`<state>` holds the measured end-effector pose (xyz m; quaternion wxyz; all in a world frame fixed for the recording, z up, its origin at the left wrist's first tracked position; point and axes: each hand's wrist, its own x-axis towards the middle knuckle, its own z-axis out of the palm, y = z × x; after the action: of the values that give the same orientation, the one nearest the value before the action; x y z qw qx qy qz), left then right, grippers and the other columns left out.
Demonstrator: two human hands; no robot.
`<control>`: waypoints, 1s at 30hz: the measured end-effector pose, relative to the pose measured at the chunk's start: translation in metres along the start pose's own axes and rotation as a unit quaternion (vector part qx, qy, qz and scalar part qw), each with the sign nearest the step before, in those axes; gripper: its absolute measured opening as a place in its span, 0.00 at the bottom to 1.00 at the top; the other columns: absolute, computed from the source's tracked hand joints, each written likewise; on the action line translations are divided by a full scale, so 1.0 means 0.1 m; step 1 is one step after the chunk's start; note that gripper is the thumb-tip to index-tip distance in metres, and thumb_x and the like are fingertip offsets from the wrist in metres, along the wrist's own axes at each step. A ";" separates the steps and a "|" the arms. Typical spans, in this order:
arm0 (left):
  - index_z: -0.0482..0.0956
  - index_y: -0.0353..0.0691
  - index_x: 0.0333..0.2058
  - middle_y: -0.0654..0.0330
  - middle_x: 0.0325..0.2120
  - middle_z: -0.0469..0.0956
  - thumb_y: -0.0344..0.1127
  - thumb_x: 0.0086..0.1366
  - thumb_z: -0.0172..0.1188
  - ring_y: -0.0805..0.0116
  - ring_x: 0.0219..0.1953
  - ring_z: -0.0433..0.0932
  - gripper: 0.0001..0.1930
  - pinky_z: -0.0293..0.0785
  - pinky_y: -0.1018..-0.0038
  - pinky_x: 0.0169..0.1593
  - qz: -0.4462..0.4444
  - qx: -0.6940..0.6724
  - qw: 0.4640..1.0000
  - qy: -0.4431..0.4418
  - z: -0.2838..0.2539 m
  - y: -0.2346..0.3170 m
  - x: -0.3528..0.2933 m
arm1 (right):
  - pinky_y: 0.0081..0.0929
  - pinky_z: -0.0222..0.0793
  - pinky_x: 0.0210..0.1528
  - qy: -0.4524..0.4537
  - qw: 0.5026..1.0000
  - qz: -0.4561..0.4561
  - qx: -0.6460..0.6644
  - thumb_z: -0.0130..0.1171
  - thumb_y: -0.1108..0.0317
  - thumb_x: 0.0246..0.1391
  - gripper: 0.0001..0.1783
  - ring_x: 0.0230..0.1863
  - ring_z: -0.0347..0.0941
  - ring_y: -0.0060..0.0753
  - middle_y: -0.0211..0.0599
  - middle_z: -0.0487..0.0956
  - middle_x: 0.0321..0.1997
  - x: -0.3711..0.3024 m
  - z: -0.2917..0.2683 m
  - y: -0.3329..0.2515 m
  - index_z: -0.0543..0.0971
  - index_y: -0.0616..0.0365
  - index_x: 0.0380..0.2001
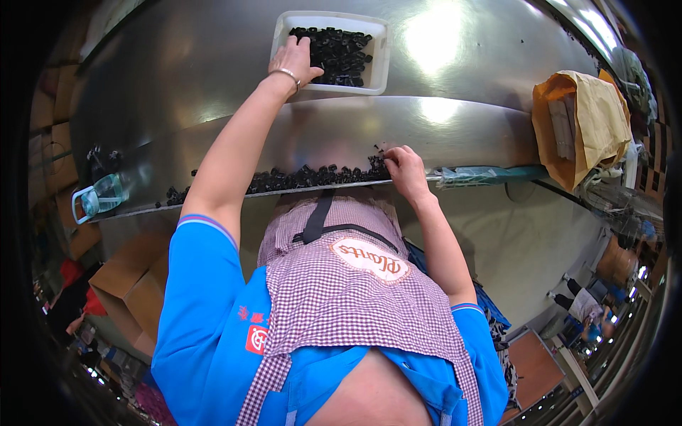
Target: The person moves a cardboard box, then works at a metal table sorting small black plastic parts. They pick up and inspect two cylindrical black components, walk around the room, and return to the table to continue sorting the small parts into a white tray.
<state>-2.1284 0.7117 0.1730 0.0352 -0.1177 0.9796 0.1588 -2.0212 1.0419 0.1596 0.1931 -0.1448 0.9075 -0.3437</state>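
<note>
On the steel table (213,64), far side: your left hand (293,60) is in the white tray (380,53), fingers curled into the black parts (341,46). Can't tell if it's actually gripping any. Your right hand (403,167) is at the near edge, fingertips pinched on a small part at the right end of the row (298,177) of black parts lined along that edge. Bottle (99,195) at the left end, well apart. Brown bag (586,124) off to the right.
</note>
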 end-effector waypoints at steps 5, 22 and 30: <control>0.61 0.48 0.62 0.47 0.62 0.56 0.41 0.49 0.72 0.41 0.56 0.69 0.42 0.70 0.56 0.60 -0.030 0.116 0.983 -0.136 0.02 0.30 0.20 | 0.37 0.72 0.39 0.050 0.997 0.044 0.047 0.64 0.69 0.49 0.07 0.34 0.76 0.47 0.45 0.78 0.32 -0.09 -0.14 0.05 0.80 0.61 0.27; 0.79 0.41 0.45 0.61 0.30 0.81 0.34 0.69 0.57 0.79 0.25 0.77 0.09 0.73 0.84 0.23 -0.190 -0.595 0.774 -0.105 0.20 -0.13 0.34 | 0.15 0.66 0.19 -0.032 0.878 0.244 0.410 0.63 0.68 0.57 0.08 0.17 0.69 0.16 0.27 0.76 0.19 0.02 -0.19 -0.01 0.79 0.62 0.29; 0.78 0.37 0.43 0.58 0.32 0.80 0.34 0.66 0.59 0.76 0.26 0.75 0.10 0.73 0.82 0.24 -0.210 -0.764 0.598 -0.119 0.13 -0.15 0.22 | 0.20 0.78 0.30 -0.012 0.864 0.197 0.464 0.61 0.75 0.56 0.10 0.30 0.79 0.23 0.35 0.81 0.31 0.06 -0.14 0.02 0.81 0.67 0.40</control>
<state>-2.1453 0.6970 0.1534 0.0814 -0.2837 0.4355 0.8504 -2.0331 1.0484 0.1665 0.3127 0.1389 0.6504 -0.6781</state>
